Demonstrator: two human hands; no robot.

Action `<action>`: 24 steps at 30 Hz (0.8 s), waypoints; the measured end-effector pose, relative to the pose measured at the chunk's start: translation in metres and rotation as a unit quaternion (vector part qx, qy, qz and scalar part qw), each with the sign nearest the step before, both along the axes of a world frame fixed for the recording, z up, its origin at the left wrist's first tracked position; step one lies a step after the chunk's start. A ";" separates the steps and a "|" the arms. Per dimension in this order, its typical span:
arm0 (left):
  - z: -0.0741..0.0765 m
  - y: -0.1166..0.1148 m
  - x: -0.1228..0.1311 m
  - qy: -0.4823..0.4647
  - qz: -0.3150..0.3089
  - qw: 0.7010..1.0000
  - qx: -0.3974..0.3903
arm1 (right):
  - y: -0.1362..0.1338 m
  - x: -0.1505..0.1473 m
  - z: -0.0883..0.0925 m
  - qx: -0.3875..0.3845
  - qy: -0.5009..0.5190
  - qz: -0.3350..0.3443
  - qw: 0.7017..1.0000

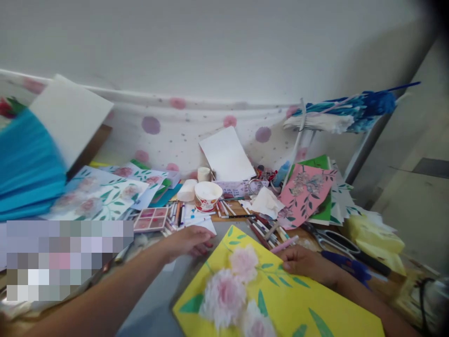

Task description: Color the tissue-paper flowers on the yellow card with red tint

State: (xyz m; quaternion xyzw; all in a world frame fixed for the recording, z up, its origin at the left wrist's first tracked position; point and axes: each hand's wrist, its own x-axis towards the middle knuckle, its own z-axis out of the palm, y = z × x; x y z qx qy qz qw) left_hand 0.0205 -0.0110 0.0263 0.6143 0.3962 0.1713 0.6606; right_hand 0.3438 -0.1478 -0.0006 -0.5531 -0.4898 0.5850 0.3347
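Observation:
My right hand grips the upper right edge of a yellow card, thumb on top and the other fingers hidden beneath. Pale pink ruffled flowers and green leaves decorate this card, which is tilted and cut off by the bottom of the view. Left of the card's top corner, my left hand hovers over a grey board with loosely bent fingers and nothing visible in them. A white piece of paper lies just behind it.
A paint palette, several markers and a paper bowl stand behind the hands. On the right are black-handled scissors, crumpled tissue and a pink flower card. Further flower cards and blue pleated paper lie left.

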 end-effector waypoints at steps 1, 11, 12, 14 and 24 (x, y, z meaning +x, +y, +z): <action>-0.003 -0.003 0.002 0.008 -0.009 1.000 0.001 | 0.004 -0.003 0.000 0.000 -0.004 0.009 1.000; -0.019 -0.011 0.002 -0.008 0.084 0.996 -0.002 | 0.030 -0.016 0.006 0.019 -0.004 -0.034 0.999; -0.019 -0.011 -0.002 -0.022 0.102 0.995 -0.004 | 0.032 -0.012 0.005 0.029 -0.001 -0.058 0.998; -0.019 -0.009 -0.014 -0.052 0.137 0.989 -0.012 | 0.032 -0.005 0.002 0.043 0.005 -0.109 0.993; -0.027 -0.011 -0.066 -0.068 0.265 0.960 -0.055 | 0.019 -0.026 -0.015 0.067 -0.074 -0.183 0.978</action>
